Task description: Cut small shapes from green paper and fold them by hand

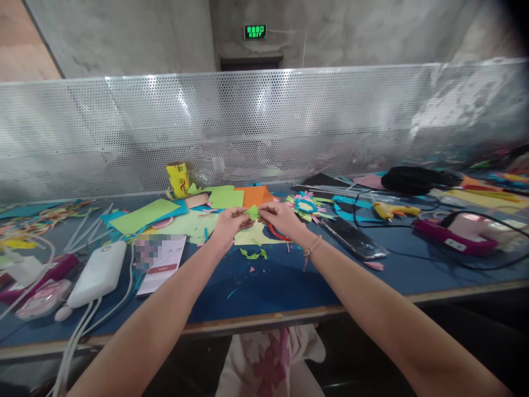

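Note:
Both my hands meet over the middle of the blue table [281, 281]. My left hand [228, 223] and my right hand [281, 216] each pinch one side of a small green paper piece [252, 212], fingers closed on it. Under them lies a pale yellow sheet [253, 235], and red-handled scissors [276, 234] peek out below my right hand. Small green scraps [253, 254] lie just in front. A finished paper flower [305, 205] sits to the right of my right hand.
Green, orange and blue paper sheets [144, 216] spread behind my hands. A phone [354, 238] and yellow glue gun [390, 210] lie right; a white power bank [98, 273] and card [160, 263] lie left. A perforated metal screen [264, 127] closes the back.

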A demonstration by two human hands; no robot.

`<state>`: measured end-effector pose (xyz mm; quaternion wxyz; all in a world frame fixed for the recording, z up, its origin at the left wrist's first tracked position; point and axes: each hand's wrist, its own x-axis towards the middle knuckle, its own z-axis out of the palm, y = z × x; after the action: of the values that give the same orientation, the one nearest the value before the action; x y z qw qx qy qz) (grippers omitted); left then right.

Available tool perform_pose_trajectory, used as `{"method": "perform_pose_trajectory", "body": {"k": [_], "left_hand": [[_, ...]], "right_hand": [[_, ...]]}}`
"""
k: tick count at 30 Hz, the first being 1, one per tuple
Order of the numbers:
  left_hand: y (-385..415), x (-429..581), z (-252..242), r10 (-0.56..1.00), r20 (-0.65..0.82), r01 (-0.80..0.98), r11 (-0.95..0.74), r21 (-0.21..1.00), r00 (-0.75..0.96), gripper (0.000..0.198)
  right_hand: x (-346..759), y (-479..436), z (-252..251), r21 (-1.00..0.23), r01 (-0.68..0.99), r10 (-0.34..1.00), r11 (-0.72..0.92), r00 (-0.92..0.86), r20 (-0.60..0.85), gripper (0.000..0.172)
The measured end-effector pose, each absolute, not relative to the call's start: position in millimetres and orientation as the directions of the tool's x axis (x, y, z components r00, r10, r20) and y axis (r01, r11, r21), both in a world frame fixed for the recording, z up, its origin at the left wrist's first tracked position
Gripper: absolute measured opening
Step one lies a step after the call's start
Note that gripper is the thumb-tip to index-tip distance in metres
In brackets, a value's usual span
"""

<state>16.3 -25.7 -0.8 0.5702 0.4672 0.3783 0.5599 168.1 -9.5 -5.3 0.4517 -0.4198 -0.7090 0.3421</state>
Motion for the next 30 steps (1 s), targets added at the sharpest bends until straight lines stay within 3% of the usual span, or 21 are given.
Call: {"method": "perform_pose_trajectory", "body": {"k": [12, 19, 22, 26, 28, 30], "left_hand": [[-18.7, 13.8, -7.9, 0.986, 0.157, -0.216, -0.143, 0.966, 0.049, 0.029], [-20.0, 14.0, -5.9, 0.988, 0.142, -0.282, -0.119, 0.952, 0.064, 0.028], [-21.0, 13.9, -4.5, 0.992, 0.114, -0.331, -0.092, 0.939, 0.047, 0.022], [-20.9, 13.7, -3.9, 0.992, 0.119, -0.332, -0.097, 0.938, 0.046, 0.015], [-21.0, 13.5, -3.3, 0.989, 0.139, -0.328, -0.114, 0.938, 0.055, 0.013], [-21.3, 13.0, -2.3, 0.987, 0.153, -0.347, -0.126, 0.93, 0.051, 0.015]], "right_hand": [[164.2, -12.8, -1.7, -0.967, 0.053, 0.959, 0.248, -0.155, 0.237, 0.012], [165.7, -10.4, -5.1, -0.964, 0.054, 0.953, 0.262, -0.172, 0.249, 0.008], [163.9, -12.2, -5.2, -0.956, 0.114, 0.941, 0.271, -0.242, 0.238, 0.002], [163.6, -14.1, -4.2, -0.92, 0.247, 0.898, 0.305, -0.396, 0.191, 0.01], [169.5, -10.8, -4.6, -0.851, 0.37, 0.885, 0.373, -0.416, 0.208, 0.016], [180.4, -4.9, -5.9, -0.672, 0.595, 0.896, 0.441, -0.341, 0.285, 0.018]]}}
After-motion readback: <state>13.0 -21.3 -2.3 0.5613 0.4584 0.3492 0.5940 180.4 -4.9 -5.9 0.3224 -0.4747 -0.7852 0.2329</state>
